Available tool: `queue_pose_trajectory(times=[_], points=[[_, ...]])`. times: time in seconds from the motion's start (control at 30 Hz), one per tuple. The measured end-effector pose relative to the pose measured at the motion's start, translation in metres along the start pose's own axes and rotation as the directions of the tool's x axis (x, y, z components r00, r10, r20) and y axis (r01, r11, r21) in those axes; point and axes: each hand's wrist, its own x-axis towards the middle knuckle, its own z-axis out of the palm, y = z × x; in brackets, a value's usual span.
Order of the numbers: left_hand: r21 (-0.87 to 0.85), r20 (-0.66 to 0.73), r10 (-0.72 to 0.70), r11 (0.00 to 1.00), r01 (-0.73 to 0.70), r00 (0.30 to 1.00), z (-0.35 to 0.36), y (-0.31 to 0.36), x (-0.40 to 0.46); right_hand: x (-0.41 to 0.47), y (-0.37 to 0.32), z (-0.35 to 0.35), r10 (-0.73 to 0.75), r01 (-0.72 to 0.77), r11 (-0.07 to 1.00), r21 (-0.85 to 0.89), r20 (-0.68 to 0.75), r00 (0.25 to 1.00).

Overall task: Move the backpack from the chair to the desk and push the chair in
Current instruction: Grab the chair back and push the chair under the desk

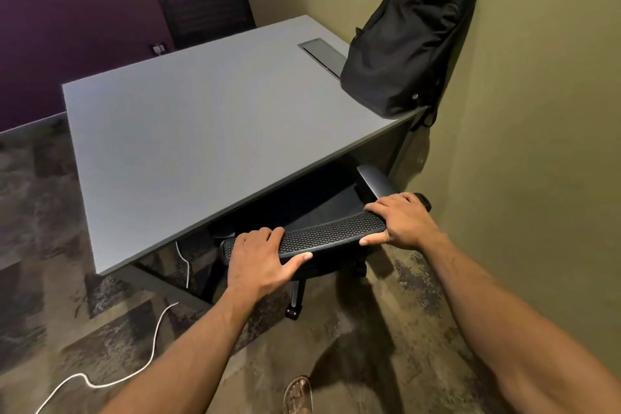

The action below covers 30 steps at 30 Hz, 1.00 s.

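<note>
Head view: the backpack (406, 43) is seen upright on the desk (188, 131), upper right of frame, against the wall. The chair (331, 233) backrest top, lower centre, is gripped by the left hand (265, 259) and right hand (401, 220), seat tucked under the desk.

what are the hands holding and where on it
Both hands grip the chair by the top edge of its backrest: left hand near the left end, right hand near the right end. The backpack is not held.
</note>
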Motion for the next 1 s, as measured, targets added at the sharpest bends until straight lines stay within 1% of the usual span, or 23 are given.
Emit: queue_pose_trajectory(times=[0.33,0.5,0.7,1.0], points=[[0.024,-0.035,-0.106,0.994,0.106,0.994,0.009,0.037,0.059,0.06,0.07,-0.008,-0.117,0.115,0.992,-0.044,-0.034,0.993],[0.011,-0.058,-0.184,0.983,0.185,0.981,0.013,0.066,0.082,0.085,0.107,-0.015,-0.181,0.18,0.983,-0.035,-0.017,0.983],[0.047,-0.062,-0.259,0.964,0.262,0.964,0.019,0.094,0.109,0.113,0.147,-0.02,-0.263,0.262,0.964,-0.054,-0.014,0.965],[0.036,-0.062,-0.313,0.948,0.315,0.948,0.02,0.109,0.143,0.15,0.177,-0.029,-0.328,0.326,0.943,-0.069,-0.025,0.944]])
